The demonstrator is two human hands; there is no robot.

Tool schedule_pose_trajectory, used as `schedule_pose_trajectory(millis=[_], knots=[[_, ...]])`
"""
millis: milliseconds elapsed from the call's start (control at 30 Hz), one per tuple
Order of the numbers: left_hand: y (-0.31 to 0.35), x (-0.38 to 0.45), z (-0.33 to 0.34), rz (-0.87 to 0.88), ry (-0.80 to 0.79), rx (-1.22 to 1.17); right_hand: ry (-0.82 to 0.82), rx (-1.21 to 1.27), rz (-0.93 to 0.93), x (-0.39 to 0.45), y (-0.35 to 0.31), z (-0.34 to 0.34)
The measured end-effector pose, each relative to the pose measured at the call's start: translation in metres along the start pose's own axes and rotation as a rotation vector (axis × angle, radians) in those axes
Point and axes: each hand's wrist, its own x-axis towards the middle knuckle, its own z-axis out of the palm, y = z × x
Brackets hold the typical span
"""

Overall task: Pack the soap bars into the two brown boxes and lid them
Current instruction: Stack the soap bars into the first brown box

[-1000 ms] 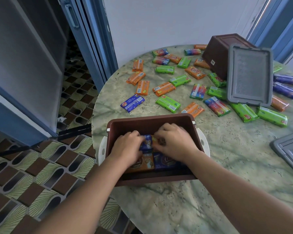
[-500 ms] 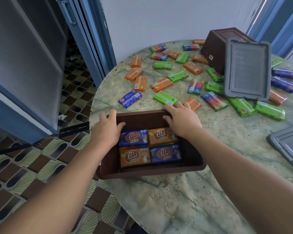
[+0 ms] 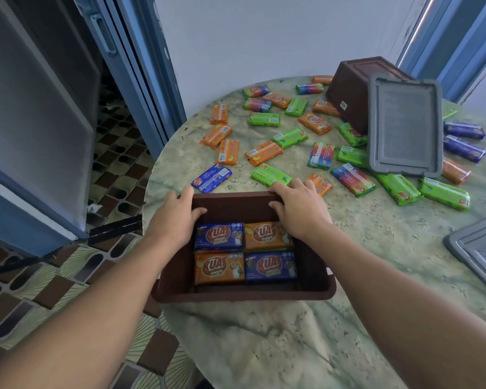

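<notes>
A brown box (image 3: 314, 287) sits at the near left edge of the round table, with several blue and orange soap bars (image 3: 246, 252) packed flat inside. My left hand (image 3: 177, 217) grips its far left corner, thumb inside the wall. My right hand (image 3: 298, 209) grips the far rim, thumb inside. Many loose soap bars (image 3: 267, 174) in green, orange, blue and rainbow wrappers lie scattered beyond. A second brown box (image 3: 351, 94) lies tipped over at the back, with a grey lid (image 3: 404, 127) leaning on it.
Another grey lid (image 3: 477, 248) lies at the table's right edge. The marbled green table (image 3: 376, 234) drops off to a patterned tiled floor (image 3: 68, 276) on the left. A blue door frame (image 3: 141, 66) and a grey panel stand left.
Both hands left the soap bars inside the box and took hold of its far rim. The box has slid a little away from me on the table.
</notes>
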Motion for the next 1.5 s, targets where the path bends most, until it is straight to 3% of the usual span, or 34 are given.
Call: schedule_pose_trajectory(millis=[600,733,833,933,1067,1267,1500], knots=[[-0.017,0.094,-0.002,0.242,-0.053,0.004,0.053,-0.046,0.279,0.027,-0.030,0.007],[-0.017,0.090,0.000,0.286,0.070,0.085,0.050,-0.065,0.284,0.026,-0.031,0.007],[-0.018,0.087,-0.001,0.471,0.246,0.135,0.051,-0.055,0.291,0.026,-0.031,0.007],[-0.017,0.084,-0.001,0.620,0.289,0.136,0.037,-0.069,0.306,0.025,-0.034,0.008],[-0.011,0.085,-0.008,0.655,0.312,0.026,0.017,-0.035,0.378,0.031,-0.047,-0.001],[0.022,0.110,-0.025,0.470,0.173,-0.183,-0.085,0.063,0.349,0.063,-0.053,-0.022],[0.043,0.180,-0.023,0.196,-0.245,-0.006,-0.288,0.220,0.355,0.132,-0.040,-0.023]])
